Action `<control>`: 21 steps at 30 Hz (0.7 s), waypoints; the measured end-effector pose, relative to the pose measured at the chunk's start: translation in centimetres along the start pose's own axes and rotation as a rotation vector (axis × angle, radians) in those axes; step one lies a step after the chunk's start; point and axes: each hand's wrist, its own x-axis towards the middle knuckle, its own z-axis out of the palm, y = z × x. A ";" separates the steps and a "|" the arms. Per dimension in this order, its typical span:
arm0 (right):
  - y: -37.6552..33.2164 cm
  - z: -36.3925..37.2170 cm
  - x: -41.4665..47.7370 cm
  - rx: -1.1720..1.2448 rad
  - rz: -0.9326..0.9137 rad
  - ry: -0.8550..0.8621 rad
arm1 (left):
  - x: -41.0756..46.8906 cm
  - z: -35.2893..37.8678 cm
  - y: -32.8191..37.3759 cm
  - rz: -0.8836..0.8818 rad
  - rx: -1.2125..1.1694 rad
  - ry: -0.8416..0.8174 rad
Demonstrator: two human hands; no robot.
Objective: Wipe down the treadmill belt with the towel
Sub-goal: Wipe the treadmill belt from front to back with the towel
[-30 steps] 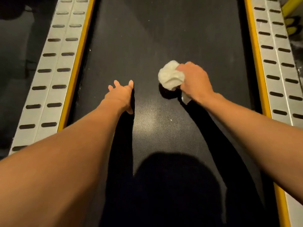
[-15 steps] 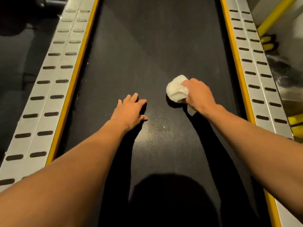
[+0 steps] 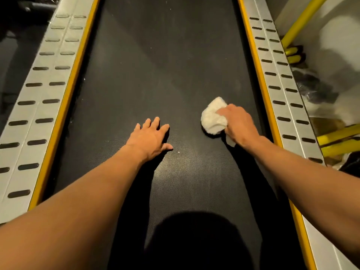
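Observation:
The black treadmill belt (image 3: pixel 167 61) runs away from me down the middle of the head view. My right hand (image 3: pixel 238 123) grips a bunched white towel (image 3: pixel 213 116) and holds it down on the belt, right of centre. A small tail of the towel shows under my wrist. My left hand (image 3: pixel 151 138) lies flat on the belt with fingers spread, to the left of the towel and apart from it. Small pale specks dot the belt between the hands.
Grey side rails with dark slots flank the belt, the left rail (image 3: pixel 37 106) and the right rail (image 3: pixel 280 88), each edged by a yellow strip (image 3: pixel 259 75). Yellow frame tubes (image 3: pixel 339 139) and dark clutter lie beyond the right rail. My shadow covers the near belt.
The view has shifted, so both hands sit lower in the frame. My right hand has carried the towel to the right across the belt. My left hand now lies flat with fingers spread.

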 end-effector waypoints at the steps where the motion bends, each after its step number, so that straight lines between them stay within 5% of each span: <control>1: -1.0 0.2 -1.4 0.029 -0.077 -0.034 | 0.1 -0.1 0.3 0.010 0.000 -0.003; 5: -2.5 0.8 -4.5 0.152 -0.248 -0.104 | 0.4 -0.2 1.7 0.052 -0.008 -0.024; 11: 0.5 -0.6 -0.5 -0.027 0.026 0.018 | 1.2 -0.7 4.3 0.101 -0.003 -0.019; 17: -1.5 0.5 -3.5 0.020 -0.189 -0.072 | 1.9 -0.3 5.6 0.054 -0.024 -0.027; 21: 2.9 0.2 0.4 -0.071 0.045 0.027 | 2.3 -0.4 6.5 0.013 -0.038 -0.027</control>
